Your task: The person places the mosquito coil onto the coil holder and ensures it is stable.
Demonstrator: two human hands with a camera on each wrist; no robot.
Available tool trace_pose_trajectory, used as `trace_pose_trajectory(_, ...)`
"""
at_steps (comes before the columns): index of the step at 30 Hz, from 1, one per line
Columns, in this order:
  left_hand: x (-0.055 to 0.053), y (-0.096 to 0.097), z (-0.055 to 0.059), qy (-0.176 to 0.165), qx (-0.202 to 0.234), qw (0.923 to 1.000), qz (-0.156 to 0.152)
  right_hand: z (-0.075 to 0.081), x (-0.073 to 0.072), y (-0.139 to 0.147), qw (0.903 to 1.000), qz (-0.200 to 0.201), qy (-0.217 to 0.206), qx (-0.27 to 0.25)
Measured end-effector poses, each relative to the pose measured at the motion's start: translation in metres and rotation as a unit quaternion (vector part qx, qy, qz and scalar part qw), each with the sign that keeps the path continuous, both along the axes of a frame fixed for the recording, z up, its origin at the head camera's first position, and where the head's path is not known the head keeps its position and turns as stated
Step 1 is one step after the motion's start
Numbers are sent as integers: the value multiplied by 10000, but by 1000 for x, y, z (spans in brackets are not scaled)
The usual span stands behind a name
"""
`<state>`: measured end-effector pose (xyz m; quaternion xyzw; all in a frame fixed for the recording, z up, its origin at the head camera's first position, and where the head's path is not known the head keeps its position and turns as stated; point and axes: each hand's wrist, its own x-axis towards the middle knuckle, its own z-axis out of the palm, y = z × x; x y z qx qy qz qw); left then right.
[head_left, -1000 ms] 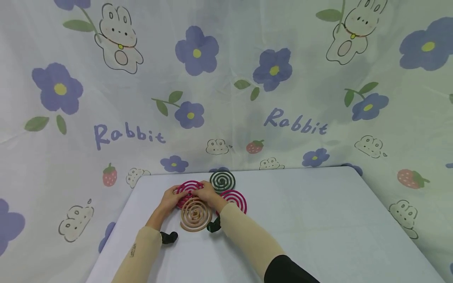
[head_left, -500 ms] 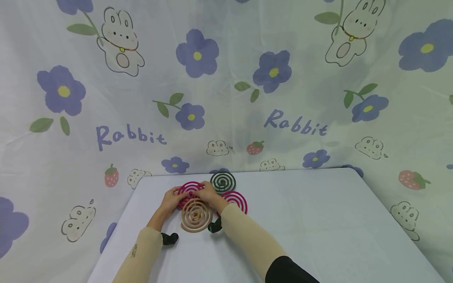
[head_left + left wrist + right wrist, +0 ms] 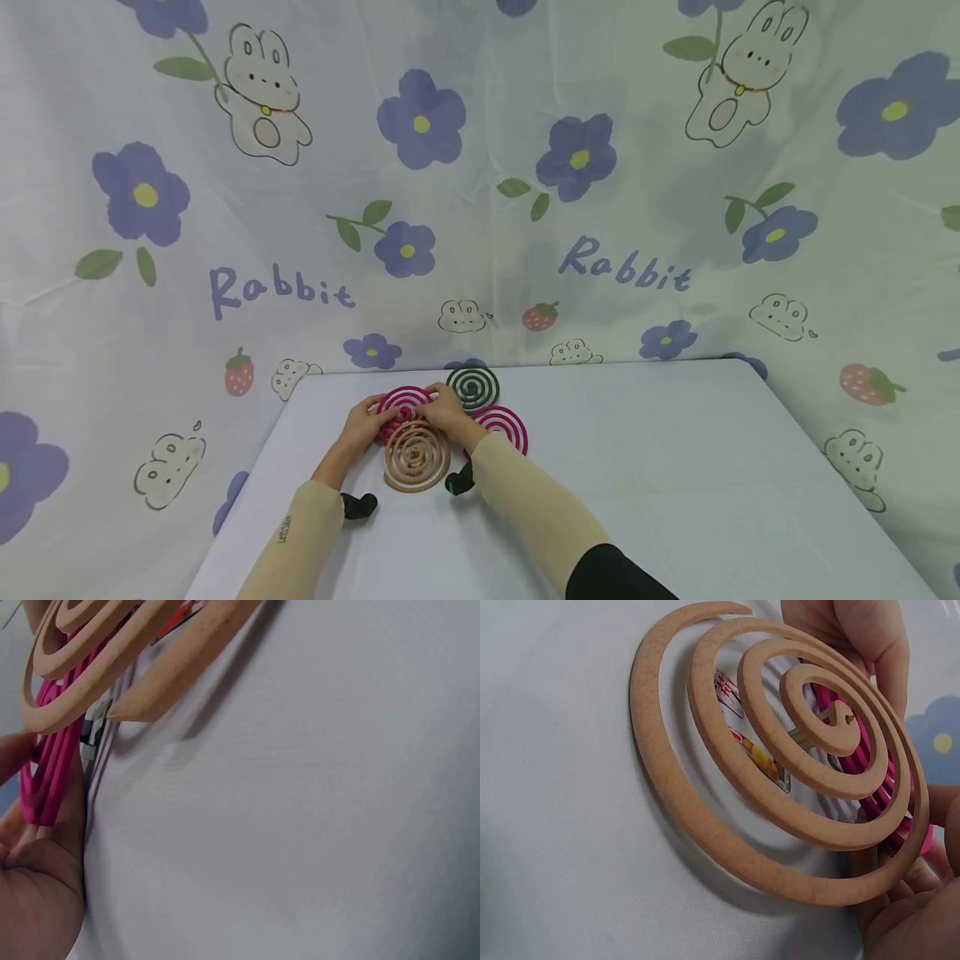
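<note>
My left hand (image 3: 360, 427) grips the left edge of a pink mosquito coil (image 3: 406, 398), its thumb lying over the top. On the coil's other side, my right hand (image 3: 447, 414) pinches it; in the right wrist view the right hand (image 3: 919, 907) has fingers under the pink coil (image 3: 889, 838). Stacked pink strands show in the left wrist view, in the left hand (image 3: 45, 877). A tan mosquito coil (image 3: 416, 487) is nearer me, raised off the table, with a brass-coloured piece (image 3: 802, 738) below its middle.
Behind the right hand lies a dark green mosquito coil (image 3: 472, 387). Another pink coil (image 3: 517, 429) is partly hidden by the right forearm. Colourful printed pieces (image 3: 769, 761) show beneath the tan coil. The white table (image 3: 675, 467) meets a patterned curtain (image 3: 495, 208).
The head view has shifted slightly. Both hands stay on the pink coil, with only small finger movement; the other coils keep their places.
</note>
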<state>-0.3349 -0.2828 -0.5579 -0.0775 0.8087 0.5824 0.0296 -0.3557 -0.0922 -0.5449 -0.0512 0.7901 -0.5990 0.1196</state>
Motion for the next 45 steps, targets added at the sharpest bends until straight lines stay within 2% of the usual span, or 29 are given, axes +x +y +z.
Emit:
trace_pose_trajectory(4,2,-2,2,76,194,9998,-27,3,0,1,9997,36,218,58)
trace_pose_trajectory(7,5,-4,3,60,362,9993,-46,6,-2,3,9968,72,605,524)
trace_pose_trajectory(12,12,-9,3,57,349,9994,16,14,-1,7,9850,162,1089,1332)
trace_pose_trajectory(22,22,-12,8,204,213,9996,23,30,-1,22,9900,338,746,1146)
trace_pose_trajectory(31,33,-19,13,263,249,9993,-112,53,4,38,9845,892,828,1261)
trace_pose_trajectory(38,40,-27,12,353,241,9990,-107,68,8,56,9724,1261,1287,1485)
trace_pose_trajectory(43,49,-33,8,322,274,9991,-102,70,18,73,9619,1547,1517,1665)
trace_pose_trajectory(45,54,-35,8,324,162,9992,-142,70,22,81,9567,1587,1728,1723)
